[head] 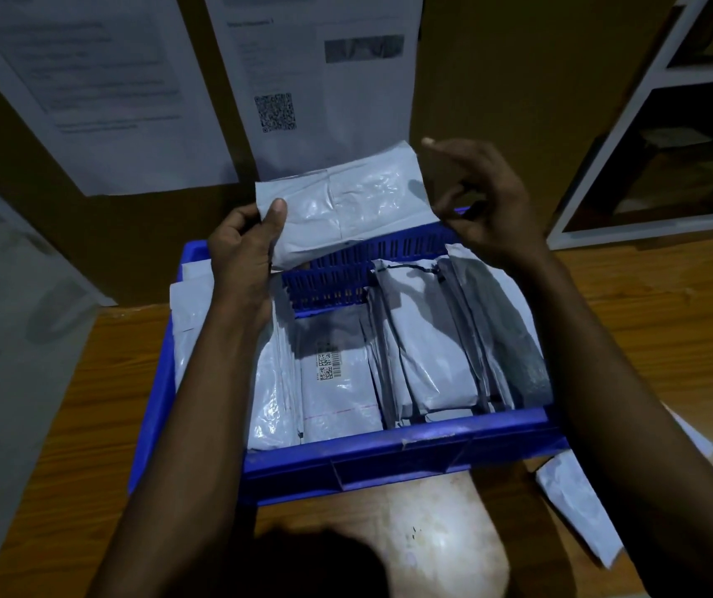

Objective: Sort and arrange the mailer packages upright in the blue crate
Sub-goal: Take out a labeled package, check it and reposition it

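White mailer (346,209) above the blue crate (389,459)
My left hand (242,248) grips its left edge; my right hand (488,209) pinches its right.

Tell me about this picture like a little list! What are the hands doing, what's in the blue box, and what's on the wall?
left hand: grips white mailer by its left edge
right hand: pinches its right edge
blue crate: grey mailers on edge at right
wall: printed sheets, one with QR code
table: loose mailer right of crate
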`<state>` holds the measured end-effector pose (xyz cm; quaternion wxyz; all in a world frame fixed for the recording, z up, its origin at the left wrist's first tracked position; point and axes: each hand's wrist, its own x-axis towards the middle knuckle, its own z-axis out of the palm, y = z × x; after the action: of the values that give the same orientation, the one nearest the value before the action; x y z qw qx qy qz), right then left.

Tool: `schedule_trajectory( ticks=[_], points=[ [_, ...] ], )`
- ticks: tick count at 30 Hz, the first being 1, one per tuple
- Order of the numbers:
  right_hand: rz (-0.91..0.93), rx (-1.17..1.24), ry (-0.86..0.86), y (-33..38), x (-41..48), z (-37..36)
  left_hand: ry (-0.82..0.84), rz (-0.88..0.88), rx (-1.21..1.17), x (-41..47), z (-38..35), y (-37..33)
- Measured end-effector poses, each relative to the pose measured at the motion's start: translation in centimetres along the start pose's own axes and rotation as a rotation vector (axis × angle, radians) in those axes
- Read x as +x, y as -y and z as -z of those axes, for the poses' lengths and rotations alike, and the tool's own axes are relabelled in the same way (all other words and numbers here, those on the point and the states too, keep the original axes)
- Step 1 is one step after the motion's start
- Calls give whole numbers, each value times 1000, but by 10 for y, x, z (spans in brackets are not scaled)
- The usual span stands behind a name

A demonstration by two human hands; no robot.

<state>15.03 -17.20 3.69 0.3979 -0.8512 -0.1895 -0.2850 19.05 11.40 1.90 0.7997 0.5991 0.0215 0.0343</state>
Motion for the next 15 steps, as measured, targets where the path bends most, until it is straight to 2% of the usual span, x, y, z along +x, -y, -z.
schedule_trajectory(
  ticks=[3, 7, 12, 15],
  points=[
    [66, -73, 34, -1, 2, -1, 16, 28, -29, -3, -3, -2],
    [32, -37, 37, -4, 1, -1, 94, 84, -89, -7, -6, -8],
    [-258, 23, -162, -9, 2, 0, 281, 119, -107, -13, -11, -12],
    [-304, 115, -140, -7, 1, 1, 342, 85, -14, -17, -16, -13]
  ],
)
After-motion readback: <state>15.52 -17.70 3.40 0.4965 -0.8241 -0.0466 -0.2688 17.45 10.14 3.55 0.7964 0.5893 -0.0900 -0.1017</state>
